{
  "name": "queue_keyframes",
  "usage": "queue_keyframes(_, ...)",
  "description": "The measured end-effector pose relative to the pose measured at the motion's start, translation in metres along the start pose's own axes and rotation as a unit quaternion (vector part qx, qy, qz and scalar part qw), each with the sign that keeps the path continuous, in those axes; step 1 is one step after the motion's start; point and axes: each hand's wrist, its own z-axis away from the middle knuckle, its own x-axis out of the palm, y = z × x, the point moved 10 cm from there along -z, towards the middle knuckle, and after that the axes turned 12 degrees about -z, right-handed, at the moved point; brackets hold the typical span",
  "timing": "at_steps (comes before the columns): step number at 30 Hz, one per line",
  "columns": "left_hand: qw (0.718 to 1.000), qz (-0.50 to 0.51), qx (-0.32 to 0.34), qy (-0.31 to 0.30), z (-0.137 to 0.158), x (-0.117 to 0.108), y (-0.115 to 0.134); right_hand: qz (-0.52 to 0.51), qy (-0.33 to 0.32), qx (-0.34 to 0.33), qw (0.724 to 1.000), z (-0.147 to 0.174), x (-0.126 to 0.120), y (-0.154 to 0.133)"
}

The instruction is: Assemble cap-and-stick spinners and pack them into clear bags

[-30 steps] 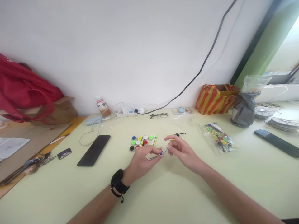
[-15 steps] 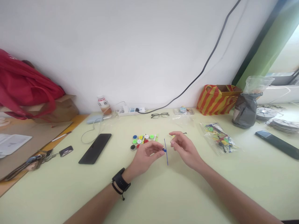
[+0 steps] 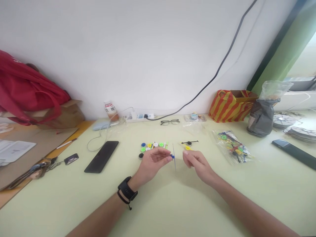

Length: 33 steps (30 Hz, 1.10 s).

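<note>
Evidently the left hand (image 3: 151,163) pinches a small blue part (image 3: 172,157) between thumb and forefinger, above the table (image 3: 160,204), so its thin blade (image 3: 174,163) stands clear of both hands (too faint to trace neatly). Beside it, the right hand (image 3: 198,163) has fingers curled closed, nothing showing in them. The left hand hides some coloured discs (image 3: 143,149).
</note>
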Motion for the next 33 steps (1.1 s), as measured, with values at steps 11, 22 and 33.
queue_keyframes(11, 1.0, -0.017, 0.003, -0.015, 0.001, 0.006, 0.002, 0.043, -0.031, -0.009, 0.999, -0.001, 0.013, 0.002)
queue_keyframes(22, 1.0, -0.005, -0.03, 0.002, 0.0, -0.003, -0.009, 0.064, 0.032, -0.09, 0.993, 0.007, -0.002, -0.013)
queue_keyframes(33, 1.0, -0.013, -0.013, 0.0, 0.0, -0.001, -0.003, 0.036, -0.03, 0.0, 0.999, -0.002, 0.011, -0.001)
